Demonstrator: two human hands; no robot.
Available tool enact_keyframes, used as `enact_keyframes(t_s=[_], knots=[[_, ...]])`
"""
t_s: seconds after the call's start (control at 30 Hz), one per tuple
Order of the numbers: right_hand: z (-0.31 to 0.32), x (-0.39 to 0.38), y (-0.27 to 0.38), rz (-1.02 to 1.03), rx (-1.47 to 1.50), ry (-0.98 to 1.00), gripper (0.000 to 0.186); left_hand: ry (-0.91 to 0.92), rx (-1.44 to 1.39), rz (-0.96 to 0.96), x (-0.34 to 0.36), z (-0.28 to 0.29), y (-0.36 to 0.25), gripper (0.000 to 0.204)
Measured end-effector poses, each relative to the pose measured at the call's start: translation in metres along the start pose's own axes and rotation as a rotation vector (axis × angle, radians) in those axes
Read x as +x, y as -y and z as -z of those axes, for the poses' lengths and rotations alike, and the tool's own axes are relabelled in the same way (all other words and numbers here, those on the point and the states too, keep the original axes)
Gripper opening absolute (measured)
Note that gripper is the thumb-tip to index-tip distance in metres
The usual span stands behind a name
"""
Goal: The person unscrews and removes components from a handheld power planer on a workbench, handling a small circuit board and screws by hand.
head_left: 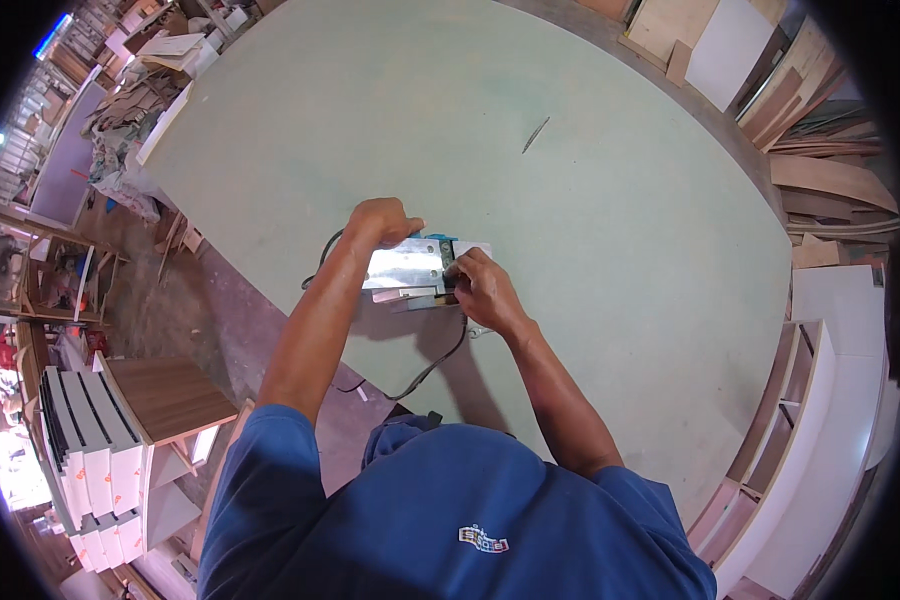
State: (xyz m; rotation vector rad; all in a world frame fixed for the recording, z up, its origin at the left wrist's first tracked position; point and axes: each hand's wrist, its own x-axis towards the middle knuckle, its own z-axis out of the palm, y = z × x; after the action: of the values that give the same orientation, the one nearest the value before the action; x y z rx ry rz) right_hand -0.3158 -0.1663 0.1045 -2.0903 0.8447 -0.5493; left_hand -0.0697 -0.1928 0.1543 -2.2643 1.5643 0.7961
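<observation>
Cord [432, 368]: curving from the tool toward the near table edge
Right hand [485, 285]: bunching fingers at the dark slot [447, 256]; apparently pinching, cannot tell on what
Power tool [400, 265]: lying between both hands on the pale green table [620, 220]; facing its bright metal plate upward
Left hand [376, 220]: curling over the far left side; apparently gripping and steadying
Progress: having the plate turned up already; seemingly being midway through handling at the slot; not showing any part as freed or fitted
Slim rod [536, 135]: lying farther off, well apart from both hands
Boards [725, 50]: standing beyond the table
</observation>
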Motion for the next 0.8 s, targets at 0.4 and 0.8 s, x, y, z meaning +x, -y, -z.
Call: enact_keyframes(t_s=[0.4, 0.8], knots=[[0.003, -0.001, 0.005, 0.050, 0.050, -0.016, 0.024, -0.005, -0.005, 0.001, -0.001, 0.001, 0.002, 0.064], [-0.003, -0.002, -0.001, 0.012, 0.039, -0.084, 0.023, 0.015, -0.015, 0.001, 0.001, 0.002, 0.000, 0.064]])
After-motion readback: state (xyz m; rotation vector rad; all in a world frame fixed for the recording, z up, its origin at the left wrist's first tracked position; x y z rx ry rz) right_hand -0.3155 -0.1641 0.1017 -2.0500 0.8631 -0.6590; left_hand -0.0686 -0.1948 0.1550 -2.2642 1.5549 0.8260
